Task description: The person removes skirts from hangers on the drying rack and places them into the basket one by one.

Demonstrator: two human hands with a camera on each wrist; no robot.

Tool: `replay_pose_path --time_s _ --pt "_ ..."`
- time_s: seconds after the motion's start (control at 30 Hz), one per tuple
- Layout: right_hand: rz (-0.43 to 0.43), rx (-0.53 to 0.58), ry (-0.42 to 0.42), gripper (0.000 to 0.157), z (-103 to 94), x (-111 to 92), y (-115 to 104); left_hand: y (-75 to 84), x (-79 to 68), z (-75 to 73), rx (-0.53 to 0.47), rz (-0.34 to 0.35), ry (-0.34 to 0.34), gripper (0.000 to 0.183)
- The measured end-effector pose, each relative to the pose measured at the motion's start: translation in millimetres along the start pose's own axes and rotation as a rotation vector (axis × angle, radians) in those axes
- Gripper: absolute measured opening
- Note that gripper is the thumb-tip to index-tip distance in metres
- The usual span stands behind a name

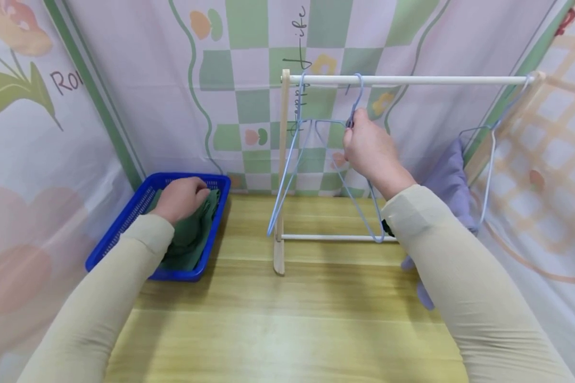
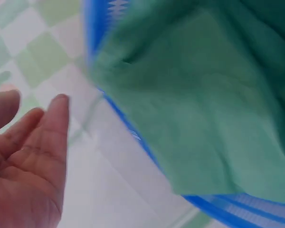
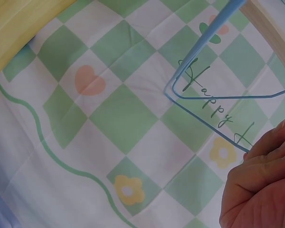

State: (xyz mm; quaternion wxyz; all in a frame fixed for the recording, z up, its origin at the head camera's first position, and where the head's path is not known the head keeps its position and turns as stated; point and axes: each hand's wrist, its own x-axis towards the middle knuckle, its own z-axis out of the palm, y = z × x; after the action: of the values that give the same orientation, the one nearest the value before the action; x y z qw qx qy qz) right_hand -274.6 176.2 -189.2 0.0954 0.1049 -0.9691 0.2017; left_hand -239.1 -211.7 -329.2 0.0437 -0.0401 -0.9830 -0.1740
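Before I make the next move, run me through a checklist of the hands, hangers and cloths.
1. Right hand gripping the blue hanger: ok, held near its neck.
2. That hanger's hook over the white rail: ok.
3. Green cloth inside the blue basket: ok.
4. Left hand gripping the green cloth: not ok; the left wrist view shows its fingers clear of it.
5. Purple cloth secure on its hanger: cannot tell; the right sleeve hides part.
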Motion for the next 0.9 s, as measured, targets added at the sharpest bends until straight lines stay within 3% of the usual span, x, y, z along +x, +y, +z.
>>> replay_pose_path --time_s 0.13,0.3,0.53,0.7,0.9 --pt "0.008 0.007 -0.015 0.034 -0.6 -0.6 -1.1 24.4 3.7 -7.5 -0.139 0.063 0.081 0.039" --pt "0.014 0.010 -0.020 0.036 -0.7 -0.8 -2.9 68.3 4.7 -19.4 -0.308 0.126 0.136 0.048" --pt "0.021 0.010 -0.009 0.037 0.7 -1.1 -2.1 125.5 19.3 -24.8 -0.464 0.255 0.211 0.056" --pt "0.022 0.012 -0.005 0.036 1.1 -2.2 -2.3 150.9 27.9 -23.4 -0.517 0.233 0.232 0.066" --pt "0.026 0.016 -0.008 0.036 0.8 -2.8 -5.3 163.0 36.0 -19.1 -0.544 0.179 0.242 0.066"
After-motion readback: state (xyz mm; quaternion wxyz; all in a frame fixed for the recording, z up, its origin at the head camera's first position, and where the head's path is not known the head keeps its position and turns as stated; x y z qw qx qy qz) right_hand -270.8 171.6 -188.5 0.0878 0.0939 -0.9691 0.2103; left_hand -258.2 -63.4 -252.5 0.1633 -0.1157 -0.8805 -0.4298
